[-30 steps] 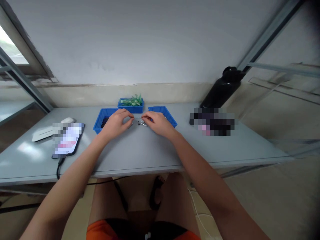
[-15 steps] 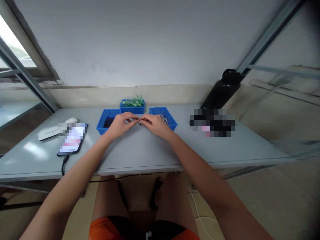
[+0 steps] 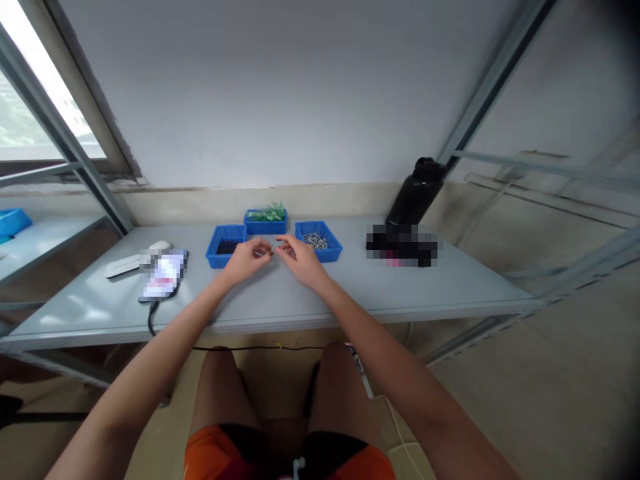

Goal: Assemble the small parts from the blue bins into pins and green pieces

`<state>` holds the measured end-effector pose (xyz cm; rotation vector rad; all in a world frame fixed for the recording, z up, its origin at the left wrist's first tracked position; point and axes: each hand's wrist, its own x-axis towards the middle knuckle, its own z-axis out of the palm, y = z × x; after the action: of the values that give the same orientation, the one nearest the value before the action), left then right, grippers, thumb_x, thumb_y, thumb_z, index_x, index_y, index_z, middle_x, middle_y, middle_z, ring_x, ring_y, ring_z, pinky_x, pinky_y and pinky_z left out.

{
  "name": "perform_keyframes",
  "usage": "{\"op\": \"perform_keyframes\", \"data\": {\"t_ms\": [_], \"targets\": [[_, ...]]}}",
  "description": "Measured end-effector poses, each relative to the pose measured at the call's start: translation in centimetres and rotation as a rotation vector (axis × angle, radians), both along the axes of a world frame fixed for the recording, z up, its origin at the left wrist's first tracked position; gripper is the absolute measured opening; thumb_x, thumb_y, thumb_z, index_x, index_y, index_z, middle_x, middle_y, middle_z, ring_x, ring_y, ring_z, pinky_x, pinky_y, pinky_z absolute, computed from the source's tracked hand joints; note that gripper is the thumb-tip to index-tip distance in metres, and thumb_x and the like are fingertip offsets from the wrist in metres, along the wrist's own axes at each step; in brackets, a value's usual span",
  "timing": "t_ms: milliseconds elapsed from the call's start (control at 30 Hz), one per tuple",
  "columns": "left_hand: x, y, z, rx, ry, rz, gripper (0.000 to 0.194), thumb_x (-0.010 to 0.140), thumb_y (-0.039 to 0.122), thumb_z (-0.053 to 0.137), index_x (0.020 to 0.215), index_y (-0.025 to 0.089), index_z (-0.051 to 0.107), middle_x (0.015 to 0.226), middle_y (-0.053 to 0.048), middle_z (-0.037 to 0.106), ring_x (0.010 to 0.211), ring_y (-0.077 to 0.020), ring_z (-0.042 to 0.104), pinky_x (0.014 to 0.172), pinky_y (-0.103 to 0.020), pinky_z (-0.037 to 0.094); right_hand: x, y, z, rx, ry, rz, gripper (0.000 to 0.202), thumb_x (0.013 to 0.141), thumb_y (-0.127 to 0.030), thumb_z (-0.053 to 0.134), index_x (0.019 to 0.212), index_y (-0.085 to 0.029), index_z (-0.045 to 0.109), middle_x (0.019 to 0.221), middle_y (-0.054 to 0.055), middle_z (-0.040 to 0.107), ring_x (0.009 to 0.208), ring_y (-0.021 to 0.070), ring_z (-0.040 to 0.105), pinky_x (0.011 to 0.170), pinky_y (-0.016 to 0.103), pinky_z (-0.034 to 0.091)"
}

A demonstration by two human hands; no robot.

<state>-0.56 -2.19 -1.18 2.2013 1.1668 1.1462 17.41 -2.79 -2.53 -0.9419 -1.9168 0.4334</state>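
Observation:
Over the middle of the table, my left hand (image 3: 247, 259) has its thumb and fingertips pinched together. A small dark bit shows at the tips, too small to name. Facing it, a short gap away, is my right hand (image 3: 303, 261), its fingers curled and the index tip lifted a little off the thumb. A tiny shiny piece seems to sit among those fingers, but its kind is unclear. Beside the left hand stands a blue bin with small dark pieces (image 3: 227, 247). Just behind the right hand is a blue bin of silvery metal pieces (image 3: 316, 241).
A third blue bin (image 3: 266, 227) with green strips (image 3: 270, 213) stands near the wall. On the table's left lie a phone (image 3: 164, 275) with a cable and a white case (image 3: 160, 246). To the right are a black bottle (image 3: 416, 193) and a blurred dark object (image 3: 403, 245).
My hands were joined at the fingertips around a small piece; now they are slightly apart. The right index fingertip has lifted. The camera view has shifted.

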Motion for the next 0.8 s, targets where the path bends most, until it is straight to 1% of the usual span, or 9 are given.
{"op": "perform_keyframes", "data": {"t_ms": [133,200,267,367,500,567,667,733,800], "targets": [[0.0,-2.0,-1.7,-0.047,0.045,0.014,0.014,0.074,0.02,0.057,0.084,0.017,0.066,0.082,-0.006,0.071,0.074,-0.0157,0.062,0.074,-0.029,0.05,-0.6,-1.2,-1.4,-0.101,-0.041,0.038,0.017,0.091,-0.021,0.05,0.099,-0.02,0.065,0.098,0.006,0.07,0.088,0.0167,0.063,0.08,0.03,0.046],[0.3,-2.6,-2.4,-0.074,0.019,0.037,0.014,0.074,0.02,0.058,0.083,0.016,0.067,0.085,-0.008,0.071,0.076,-0.0173,0.063,0.075,-0.031,0.049,-0.4,-1.4,-2.1,-0.155,-0.045,0.033,0.016,0.09,-0.019,0.051,0.097,-0.02,0.066,0.097,0.006,0.071,0.087,0.0166,0.063,0.08,0.03,0.046],[0.5,-3.0,-2.9,-0.11,-0.011,0.033,0.014,0.073,0.022,0.059,0.082,0.015,0.068,0.084,-0.008,0.072,0.076,-0.018,0.062,0.076,-0.032,0.048,-0.1,-1.6,-2.8,-0.212,-0.052,0.03,0.015,0.088,-0.019,0.053,0.095,-0.019,0.067,0.092,0.005,0.071,0.082,0.0165,0.063,0.078,0.03,0.046],[0.7,-3.3,-3.1,-0.207,-0.097,0.006,0.019,0.074,0.029,0.062,0.083,0.013,0.068,0.079,-0.008,0.071,0.071,-0.0173,0.061,0.071,-0.031,0.047,0.3,-1.9,-3.6,-0.264,-0.081,0.064,0.017,0.088,-0.018,0.053,0.095,-0.02,0.068,0.084,0.004,0.07,0.078,0.0163,0.061,0.076,0.03,0.045],[0.7,-3.6,-3.0,-0.304,-0.225,0.035,0.024,0.07,0.031,0.067,0.082,0.011,0.069,0.078,-0.008,0.071,0.066,-0.0163,0.06,0.066,-0.029,0.046,-0.3,-2.5,-4.3,-0.188,-0.155,0.049,0.018,0.089,-0.018,0.051,0.095,-0.021,0.068,0.091,0.006,0.071,0.084,0.0186,0.061,0.079,0.031,0.043],[0.7,-3.7,-3.0,-0.304,-0.253,0.069,0.025,0.069,0.031,0.068,0.083,0.01,0.07,0.078,-0.008,0.071,0.067,-0.0166,0.059,0.067,-0.029,0.046,-0.9,-2.8,-4.3,-0.164,-0.173,0.002,0.018,0.089,-0.02,0.051,0.093,-0.021,0.068,0.091,0.007,0.07,0.084,0.0198,0.061,0.079,0.031,0.042],[0.8,-3.9,-3.0,-0.253,-0.233,0.08,0.024,0.072,0.031,0.065,0.082,0.01,0.072,0.079,-0.008,0.072,0.071,-0.0176,0.06,0.07,-0.029,0.046,-1.6,-2.9,-4.2,-0.183,-0.165,-0.053,0.017,0.089,-0.022,0.051,0.086,-0.019,0.068,0.082,0.007,0.069,0.078,0.0197,0.06,0.076,0.031,0.042],[0.9,-4.1,-3.1,-0.223,-0.212,0.09,0.021,0.074,0.03,0.063,0.079,0.011,0.072,0.078,-0.008,0.071,0.073,-0.0178,0.06,0.071,-0.029,0.046,-1.7,-2.7,-4.2,-0.195,-0.157,-0.059,0.019,0.088,-0.023,0.052,0.079,-0.019,0.068,0.075,0.005,0.067,0.073,0.0185,0.059,0.074,0.03,0.042],[1.0,-4.1,-3.2,-0.224,-0.216,0.113,0.02,0.075,0.029,0.061,0.079,0.011,0.07,0.078,-0.008,0.071,0.071,-0.0173,0.06,0.068,-0.029,0.047,-1.7,-2.3,-4.2,-0.211,-0.107,-0.051,0.018,0.087,-0.026,0.053,0.078,-0.018,0.067,0.073,0.004,0.066,0.071,0.0169,0.058,0.073,0.029,0.042]]}}
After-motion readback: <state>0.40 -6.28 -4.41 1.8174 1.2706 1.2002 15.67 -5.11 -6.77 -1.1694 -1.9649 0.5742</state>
